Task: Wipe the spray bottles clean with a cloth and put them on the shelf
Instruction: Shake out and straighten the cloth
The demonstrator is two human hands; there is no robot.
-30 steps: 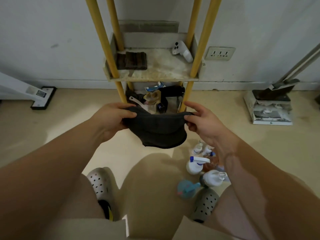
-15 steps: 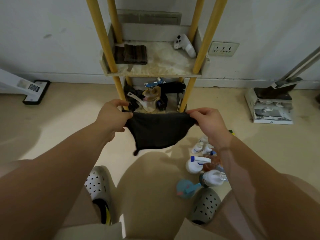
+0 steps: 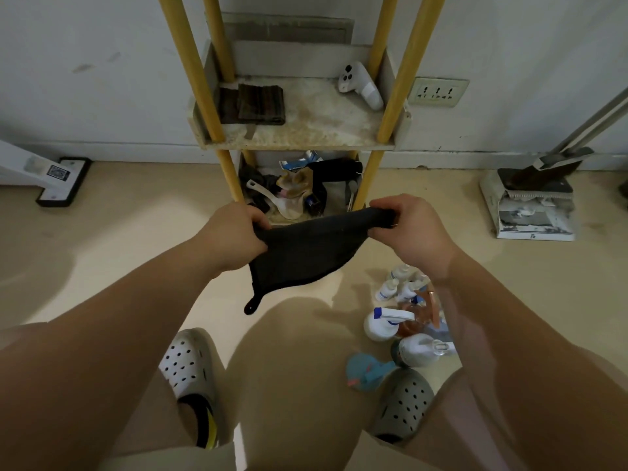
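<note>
Two hands share one dark cloth (image 3: 306,253). Our left hand (image 3: 234,229) grips its left top corner and our right hand (image 3: 414,229) pinches the right one, fingers (image 3: 390,207) curled round the edge. The cloth hangs stretched left to right in front of the shelf (image 3: 299,144). Neither hand has a finger free for anything else.

The spray bottles (image 3: 404,321) are all on the floor at the near right, below the right hand, nearer to us and partly hidden under that forearm. Our right hand is the closer one by far; the left would have to cross over. We judge the next move to be a downward reach on the right while the left hand takes the whole cloth.

The white bottle with the blue trigger (image 3: 380,326) stands upright, nozzle pointing left, at the left edge of the cluster, and looks easiest to take. Just nearer, a pale bottle (image 3: 418,350) seems to lie on its side, cap to the right. A teal bottle (image 3: 365,372) sits beside our right shoe (image 3: 404,406).

On the shelf board, a folded cloth (image 3: 260,103) lies at the left and a white controller (image 3: 362,85) at the right. The bare middle between them, framed by yellow posts (image 3: 190,69), could take the bottles.
</note>
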